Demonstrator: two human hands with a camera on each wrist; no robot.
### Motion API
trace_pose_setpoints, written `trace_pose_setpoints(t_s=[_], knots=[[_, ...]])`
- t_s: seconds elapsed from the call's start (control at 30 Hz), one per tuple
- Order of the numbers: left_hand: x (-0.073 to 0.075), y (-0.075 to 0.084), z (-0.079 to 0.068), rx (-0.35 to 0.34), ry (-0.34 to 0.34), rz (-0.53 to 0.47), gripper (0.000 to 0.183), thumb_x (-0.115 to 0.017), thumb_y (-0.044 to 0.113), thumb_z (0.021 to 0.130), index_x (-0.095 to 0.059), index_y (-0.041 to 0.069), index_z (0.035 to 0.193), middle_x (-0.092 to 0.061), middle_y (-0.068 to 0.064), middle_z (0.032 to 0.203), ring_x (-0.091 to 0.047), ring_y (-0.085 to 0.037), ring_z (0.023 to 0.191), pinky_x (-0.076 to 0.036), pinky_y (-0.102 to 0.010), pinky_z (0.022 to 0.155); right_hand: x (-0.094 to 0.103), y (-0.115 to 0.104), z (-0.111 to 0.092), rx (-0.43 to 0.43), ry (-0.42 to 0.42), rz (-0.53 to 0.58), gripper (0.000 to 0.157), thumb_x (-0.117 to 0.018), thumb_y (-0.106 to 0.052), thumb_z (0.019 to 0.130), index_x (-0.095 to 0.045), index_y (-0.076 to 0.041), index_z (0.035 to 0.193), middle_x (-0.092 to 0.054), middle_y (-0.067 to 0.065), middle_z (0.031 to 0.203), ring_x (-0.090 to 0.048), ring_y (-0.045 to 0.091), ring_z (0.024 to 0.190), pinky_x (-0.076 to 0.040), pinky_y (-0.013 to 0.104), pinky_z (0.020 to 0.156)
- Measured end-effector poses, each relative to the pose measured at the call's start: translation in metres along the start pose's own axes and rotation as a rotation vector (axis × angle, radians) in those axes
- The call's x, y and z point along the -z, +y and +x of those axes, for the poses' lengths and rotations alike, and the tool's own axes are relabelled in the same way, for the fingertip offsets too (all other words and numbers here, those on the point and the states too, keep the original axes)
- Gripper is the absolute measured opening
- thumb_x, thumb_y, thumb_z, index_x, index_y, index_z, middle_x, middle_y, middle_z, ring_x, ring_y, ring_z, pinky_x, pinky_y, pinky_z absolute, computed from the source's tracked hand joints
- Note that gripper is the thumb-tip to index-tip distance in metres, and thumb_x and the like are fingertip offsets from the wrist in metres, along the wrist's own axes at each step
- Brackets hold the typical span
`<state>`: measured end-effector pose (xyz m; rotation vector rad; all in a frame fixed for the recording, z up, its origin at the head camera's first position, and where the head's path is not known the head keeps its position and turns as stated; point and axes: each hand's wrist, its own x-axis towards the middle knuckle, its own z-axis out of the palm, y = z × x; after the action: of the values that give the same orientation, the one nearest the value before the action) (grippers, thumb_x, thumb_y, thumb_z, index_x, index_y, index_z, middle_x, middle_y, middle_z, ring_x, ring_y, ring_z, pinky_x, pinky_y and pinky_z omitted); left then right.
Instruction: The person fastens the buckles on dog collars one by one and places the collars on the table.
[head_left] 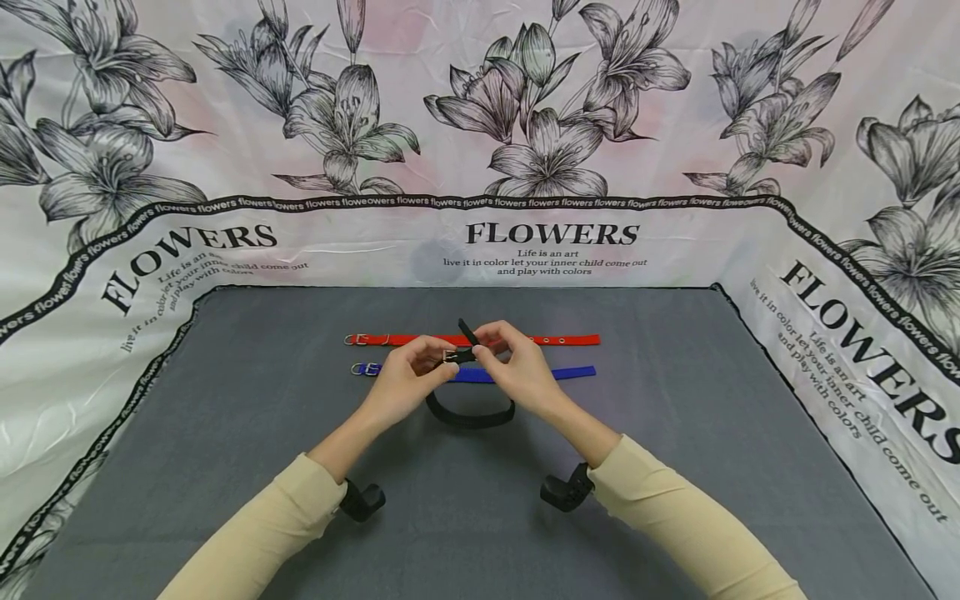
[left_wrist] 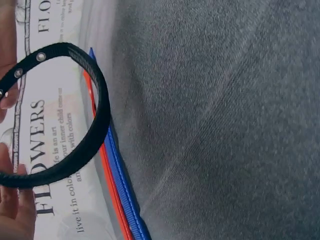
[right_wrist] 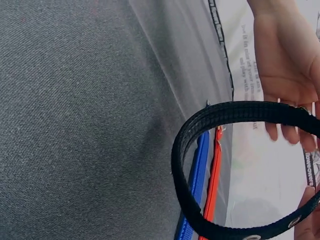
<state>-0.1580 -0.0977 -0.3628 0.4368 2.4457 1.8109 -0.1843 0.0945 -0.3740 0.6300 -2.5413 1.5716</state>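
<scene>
A black buckle collar (head_left: 471, 418) is bent into a loop that hangs below both hands, above the grey cloth. My left hand (head_left: 405, 379) grips its buckle end, the silver buckle (head_left: 447, 357) showing between fingers and thumb. Thumb and fingers of my right hand (head_left: 523, 371) pinch the strap near its free tip (head_left: 467, 331), which sticks up between the hands. Metal-rimmed holes (left_wrist: 41, 57) run along one side of the strap in the left wrist view. In the right wrist view the loop (right_wrist: 182, 192) spreads wide, and its ends pass between the fingers.
Behind the hands, a red collar (head_left: 581, 340) lies straight across the grey cloth (head_left: 675, 500). A blue collar (head_left: 577, 372) lies parallel in front of it, partly covered by the hands. A flower-printed sheet (head_left: 555, 212) rises at the back and sides.
</scene>
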Motion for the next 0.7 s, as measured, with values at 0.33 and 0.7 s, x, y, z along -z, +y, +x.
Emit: trace_pose_setpoints(t_s=[0.33,0.7], knots=[[-0.004,0.009,0.000,0.023,0.086,0.018,0.026,-0.064,0.016,0.087,-0.063,0.005,0.111,-0.064,-0.012,0.096,-0.061,-0.026,0.083,-0.050,-0.033,0.070,0.005,-0.034,-0.009,0.002,0.048,0.068,0.020,-0.056,-0.005,0.091,-0.054,0.000,0.110,-0.059,0.016,0.107,-0.059,0.028,0.098,-0.051,0.040,0.081],[-0.005,0.016,0.000,0.031,0.120,0.074,0.027,-0.065,0.015,0.086,-0.064,0.005,0.111,-0.066,-0.012,0.096,-0.055,-0.021,0.078,-0.043,-0.026,0.063,0.005,-0.035,-0.009,0.005,0.062,0.071,0.020,-0.056,-0.005,0.091,-0.055,0.000,0.110,-0.060,0.016,0.102,-0.059,0.027,0.093,-0.051,0.034,0.077]])
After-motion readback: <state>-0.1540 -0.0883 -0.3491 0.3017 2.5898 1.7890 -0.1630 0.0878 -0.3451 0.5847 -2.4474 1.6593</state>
